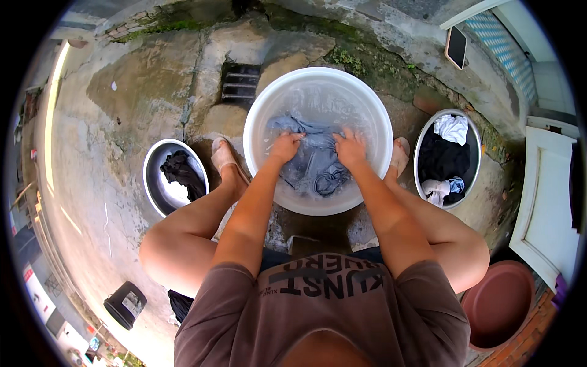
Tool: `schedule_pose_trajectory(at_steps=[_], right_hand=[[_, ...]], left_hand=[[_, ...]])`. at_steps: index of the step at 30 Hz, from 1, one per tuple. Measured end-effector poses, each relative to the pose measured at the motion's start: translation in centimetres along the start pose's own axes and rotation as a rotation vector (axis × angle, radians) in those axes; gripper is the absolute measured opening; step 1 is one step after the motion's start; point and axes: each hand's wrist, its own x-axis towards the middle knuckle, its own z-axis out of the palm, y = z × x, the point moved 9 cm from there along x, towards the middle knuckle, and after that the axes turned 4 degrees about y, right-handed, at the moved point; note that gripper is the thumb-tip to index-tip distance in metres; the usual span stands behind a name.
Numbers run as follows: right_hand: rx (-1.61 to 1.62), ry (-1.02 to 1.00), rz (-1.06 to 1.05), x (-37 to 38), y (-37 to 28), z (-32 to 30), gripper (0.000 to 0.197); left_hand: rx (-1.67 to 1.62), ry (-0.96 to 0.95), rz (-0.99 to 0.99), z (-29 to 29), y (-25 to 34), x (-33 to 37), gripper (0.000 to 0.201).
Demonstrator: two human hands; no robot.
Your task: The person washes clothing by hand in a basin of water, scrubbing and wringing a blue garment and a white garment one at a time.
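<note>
A wet blue-grey cloth garment (315, 156) lies in cloudy, sudsy water inside a large round white plastic basin (318, 206), which stands on the concrete ground (147, 85) between the person's feet. The garment is crumpled, so no clear front or collar can be told; one bunched band runs crosswise from the basin's left side toward the right, and from it the wider part hangs down toward the person, slanting slightly rightward and finishing near the lower wall in a ring-shaped coil. Its long axis in this part points roughly toward the person's body. The left hand (285, 145) is curled nearly closed, its fingers gathered on the garment's upper left band. The right hand (350, 147) is half curled, knuckles up, its fingertips on the fabric at the upper right; whether they pinch it I cannot tell. To the left of the basin, a round silver metal bowl (151, 191) holds crumpled black cloth (183, 171) beside a bright white patch that could be fabric or glare. To the right, a second silver metal bowl (417, 165) contains a heap of black cloth (443, 159), with a bunched white cloth (451, 128) at its far end and a pale pinkish cloth (435, 191) at the near end, touching a small light-blue piece (456, 184).
</note>
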Motion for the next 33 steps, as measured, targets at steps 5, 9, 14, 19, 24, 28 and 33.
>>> schedule_pose_trajectory(at_steps=[5,9,14,19,24,28,33], right_hand=[[0.562,-0.031,0.259,3.4,2.9,1.6,0.04],[0.645,0.048,0.337,5.3,2.8,5.3,0.044],[0.725,-0.443,0.234,5.8,-4.3,4.3,0.06],[1.481,-0.623,0.681,3.5,-1.7,1.5,0.049],[1.702,-0.366,0.765,3.2,0.9,-1.4,0.042],[1.739,-0.244,0.673,3.3,2.9,-3.7,0.04],[1.736,-0.207,0.512,3.9,4.3,-9.4,0.039]], left_hand=[[-1.235,0.47,-0.469,-1.0,-4.6,-0.5,0.018],[-1.639,0.366,-0.518,0.0,1.1,1.6,0.033],[-1.474,0.371,-0.613,1.6,-1.5,3.0,0.051],[-1.586,0.297,-0.344,-2.6,1.1,0.3,0.03],[-1.661,0.261,-0.231,-6.0,2.5,-2.9,0.025],[-1.677,0.25,-0.14,-9.2,4.7,-4.4,0.033],[-0.985,0.206,0.012,-14.4,6.0,-5.9,0.067]])
